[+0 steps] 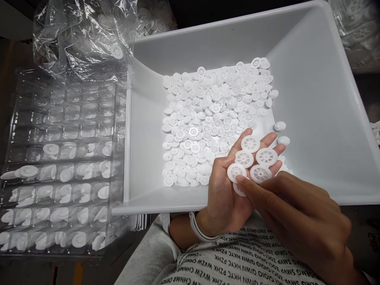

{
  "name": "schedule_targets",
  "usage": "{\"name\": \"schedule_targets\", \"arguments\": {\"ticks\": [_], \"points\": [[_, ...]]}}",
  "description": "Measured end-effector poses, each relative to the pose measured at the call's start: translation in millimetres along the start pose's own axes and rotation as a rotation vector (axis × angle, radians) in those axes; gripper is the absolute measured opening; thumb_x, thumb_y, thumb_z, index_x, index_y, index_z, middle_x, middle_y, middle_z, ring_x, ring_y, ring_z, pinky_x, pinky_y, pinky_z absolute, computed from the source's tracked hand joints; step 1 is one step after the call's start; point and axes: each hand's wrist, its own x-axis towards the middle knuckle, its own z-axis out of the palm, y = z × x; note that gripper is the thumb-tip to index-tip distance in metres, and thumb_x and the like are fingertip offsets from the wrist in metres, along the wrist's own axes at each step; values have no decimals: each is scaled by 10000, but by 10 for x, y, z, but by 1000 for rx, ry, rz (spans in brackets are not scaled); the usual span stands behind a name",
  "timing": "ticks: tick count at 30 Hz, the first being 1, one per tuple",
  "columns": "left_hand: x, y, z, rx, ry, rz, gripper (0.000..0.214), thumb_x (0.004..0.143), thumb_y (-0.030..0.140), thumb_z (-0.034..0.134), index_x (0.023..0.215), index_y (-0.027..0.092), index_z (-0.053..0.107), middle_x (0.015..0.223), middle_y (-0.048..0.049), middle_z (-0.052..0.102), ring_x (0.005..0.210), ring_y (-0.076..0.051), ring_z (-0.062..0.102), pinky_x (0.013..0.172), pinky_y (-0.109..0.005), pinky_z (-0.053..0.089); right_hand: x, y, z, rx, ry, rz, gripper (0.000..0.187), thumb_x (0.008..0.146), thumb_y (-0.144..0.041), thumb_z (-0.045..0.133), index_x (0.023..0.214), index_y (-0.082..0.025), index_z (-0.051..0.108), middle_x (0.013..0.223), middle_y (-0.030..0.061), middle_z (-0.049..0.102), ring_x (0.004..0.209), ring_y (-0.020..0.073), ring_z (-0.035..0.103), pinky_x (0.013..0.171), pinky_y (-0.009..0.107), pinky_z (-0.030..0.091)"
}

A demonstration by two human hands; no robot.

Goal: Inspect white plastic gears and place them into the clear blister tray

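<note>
Dark floor with yellow strips showed at the lower left of my feed, beyond a deep pale grey tub that took up most of the view. White discs covered much of the tub's bottom, from below its far edge towards the near one, and a couple sat apart near the right wall. Beside the left edge I saw clear compartment trays, white discs lying in their nearer rows. Crumpled clear plastic rose by the far left corner with discs showing through it, and another bag of discs stood outside the far right corner.

Writing appeared only on the wearer's grey shirt, below the near edge: dark capitals, upside down to me, in groups that seemed to read "QIWN", "HKYC" and "PZHK".

The left hand, a pale band at its wrist, was turned palm up over the near edge, fingers spread, bearing six spoked discs, the lowest partly covered. The right hand reached in with its index fingertip on the lower left of them, its other fingers bent; I could not tell whether it gripped anything.
</note>
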Motion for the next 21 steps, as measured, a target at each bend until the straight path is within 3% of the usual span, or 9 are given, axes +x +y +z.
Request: {"name": "schedule_targets", "arguments": {"ticks": [13, 21], "points": [[-9, -13, -6, 4, -11, 10, 513, 900, 288, 345, 1406, 225, 401, 1383, -85, 543, 1296, -258, 484, 1138, -415, 305, 68, -4, -16, 3, -1, -41, 549, 823, -86, 593, 1351, -219, 517, 661, 10, 525, 592, 132, 466, 498, 280, 379], [-8, -15, -14, 7, -7, 37, 580, 832, 133, 333, 1405, 196, 394, 1383, -98, 540, 1278, -253, 505, 1105, -395, 371, 58, -1, -41, 24, 2, -58, 537, 799, -60, 609, 1321, -167, 548, 724, 32, 578, 640, 146, 504, 523, 290, 391]]}}
